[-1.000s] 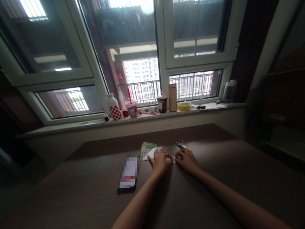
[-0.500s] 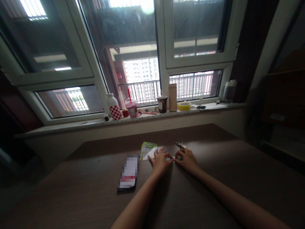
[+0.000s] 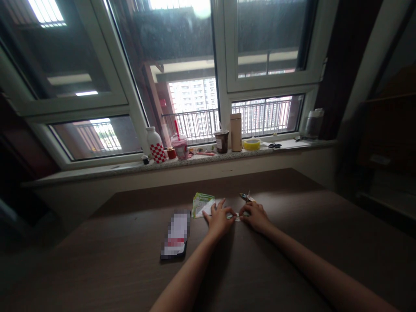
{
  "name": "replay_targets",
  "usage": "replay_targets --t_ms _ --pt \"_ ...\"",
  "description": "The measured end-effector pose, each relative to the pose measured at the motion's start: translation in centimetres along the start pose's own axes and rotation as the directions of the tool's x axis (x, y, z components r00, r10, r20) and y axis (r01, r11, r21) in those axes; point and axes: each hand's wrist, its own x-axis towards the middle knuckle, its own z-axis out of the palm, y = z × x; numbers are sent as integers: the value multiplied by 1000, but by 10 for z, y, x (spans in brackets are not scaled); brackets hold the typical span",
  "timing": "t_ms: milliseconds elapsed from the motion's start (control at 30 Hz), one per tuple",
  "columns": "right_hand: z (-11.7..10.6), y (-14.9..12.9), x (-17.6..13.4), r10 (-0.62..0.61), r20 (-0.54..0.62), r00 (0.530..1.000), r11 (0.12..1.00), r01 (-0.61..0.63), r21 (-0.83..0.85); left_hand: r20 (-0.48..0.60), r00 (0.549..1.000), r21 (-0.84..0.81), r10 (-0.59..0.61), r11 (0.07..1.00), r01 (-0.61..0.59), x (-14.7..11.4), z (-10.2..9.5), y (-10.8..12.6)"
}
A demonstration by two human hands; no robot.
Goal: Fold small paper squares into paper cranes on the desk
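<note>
A small whitish piece, perhaps paper (image 3: 237,217), lies between my two hands at the middle of the table. My left hand (image 3: 220,220) pinches its left side with thumb and forefinger, the other fingers spread. From the other side my right hand (image 3: 256,217) pinches it, fingers curled. Under and behind my left fingers rest green-and-white printed sheets or packets (image 3: 202,203). Just beyond my right hand is a small, dark, pointed, colourful object (image 3: 243,197), its kind unclear. To the left lies a phone (image 3: 175,236) with a blurred screen.
The brown table (image 3: 97,260) ends before a stone windowsill (image 3: 130,165). On the sill stand a checkered bottle (image 3: 157,149), a pink drink cup (image 3: 180,146), a dark drink cup (image 3: 222,142), a tan flask (image 3: 236,133), yellow tape (image 3: 252,144) and scissors (image 3: 274,146).
My hands have drawn slightly apart, and more of the small whitish piece shows between the fingertips. The other things on the table have not moved.
</note>
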Motion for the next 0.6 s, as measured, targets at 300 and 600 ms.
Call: replay_targets --t_ms 300,600 --pt "2 10 5 -35 10 999 999 35 8 67 998 14 10 1000 -11 3 -4 -8" --pt "1 10 -2 -95 -9 995 995 95 8 91 996 17 6 1000 -8 1 -9 -10"
